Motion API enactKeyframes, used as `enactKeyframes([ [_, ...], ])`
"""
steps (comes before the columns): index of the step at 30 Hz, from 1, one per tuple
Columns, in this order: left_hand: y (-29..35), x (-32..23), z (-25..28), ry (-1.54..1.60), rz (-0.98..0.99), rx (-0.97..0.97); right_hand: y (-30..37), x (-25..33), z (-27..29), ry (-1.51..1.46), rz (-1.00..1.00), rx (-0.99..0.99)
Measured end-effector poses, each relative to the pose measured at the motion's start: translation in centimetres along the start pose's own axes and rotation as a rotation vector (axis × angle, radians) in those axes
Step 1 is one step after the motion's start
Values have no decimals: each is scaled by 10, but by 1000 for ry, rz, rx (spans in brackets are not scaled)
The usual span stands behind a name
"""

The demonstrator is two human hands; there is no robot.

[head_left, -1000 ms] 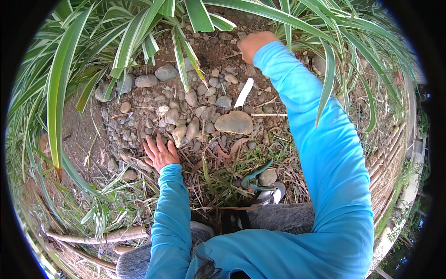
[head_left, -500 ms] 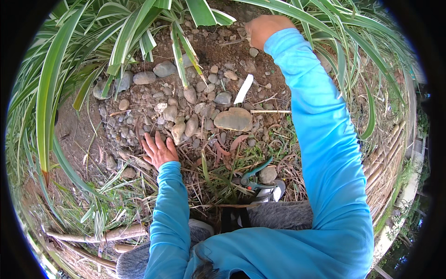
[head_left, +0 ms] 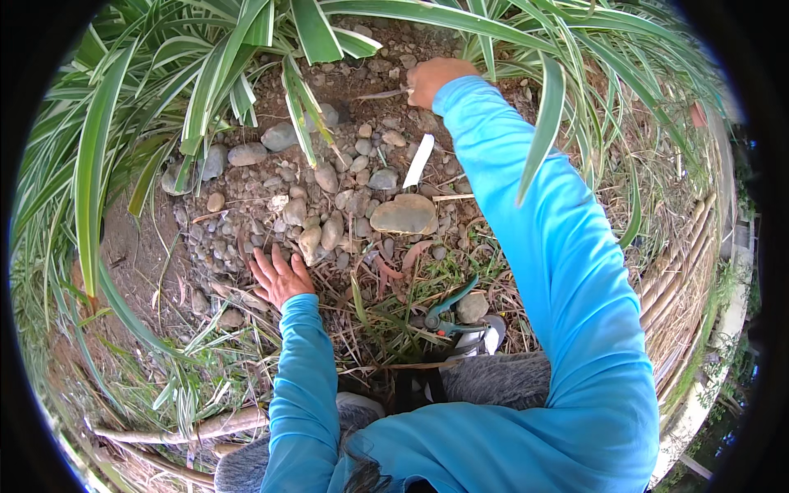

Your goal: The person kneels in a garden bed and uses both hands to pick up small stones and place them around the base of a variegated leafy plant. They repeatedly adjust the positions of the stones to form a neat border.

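Note:
My left hand [head_left: 282, 278] lies palm down with spread fingers on pebbles and dry litter. Its fingertips reach the edge of a patch of small stones [head_left: 214, 246]. My right hand [head_left: 436, 80] is stretched to the far side, low over the soil, its fingers closed. A thin, pale dry leaf [head_left: 380, 95] runs out leftward from those fingertips; the fingers partly hide the grip. Between the hands lie a large flat stone [head_left: 404, 214], a white strip [head_left: 418, 161] and several rounded stones [head_left: 326, 176].
Striped long-leaved plants [head_left: 222, 66] arch over the far side and left. Near my shoe [head_left: 493, 333] are teal-handled pruning shears [head_left: 448, 308] beside a round stone [head_left: 472, 308]. Cut branches [head_left: 222, 423] lie at the lower left, bundled canes [head_left: 674, 255] at the right.
My right hand has moved left and slightly nearer, out from beside the plant leaves. The pale dry leaf now shows at its fingertips. My left hand stays on the stones.

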State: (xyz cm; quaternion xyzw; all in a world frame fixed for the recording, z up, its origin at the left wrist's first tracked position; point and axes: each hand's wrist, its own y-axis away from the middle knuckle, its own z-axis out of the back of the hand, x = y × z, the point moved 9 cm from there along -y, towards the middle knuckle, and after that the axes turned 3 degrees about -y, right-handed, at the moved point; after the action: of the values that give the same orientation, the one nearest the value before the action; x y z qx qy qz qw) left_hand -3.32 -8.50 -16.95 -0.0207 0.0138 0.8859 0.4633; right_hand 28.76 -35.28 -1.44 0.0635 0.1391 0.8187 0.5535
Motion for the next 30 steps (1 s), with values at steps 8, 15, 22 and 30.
enactKeyframes([
  [8, -1, -1, 0, -14, 10, 24, -4, 1, -4, 160, 82, 89],
  [15, 1, 0, 1, 8, 7, 19, -3, -17, 16, 253, -10, 46],
  [22, 0, 1, 0, 2, 0, 3, -10, -20, 3, 126, -67, 65],
  [30, 1, 0, 2, 29, -7, -13, 5, -9, -3, 79, 1, 62],
])
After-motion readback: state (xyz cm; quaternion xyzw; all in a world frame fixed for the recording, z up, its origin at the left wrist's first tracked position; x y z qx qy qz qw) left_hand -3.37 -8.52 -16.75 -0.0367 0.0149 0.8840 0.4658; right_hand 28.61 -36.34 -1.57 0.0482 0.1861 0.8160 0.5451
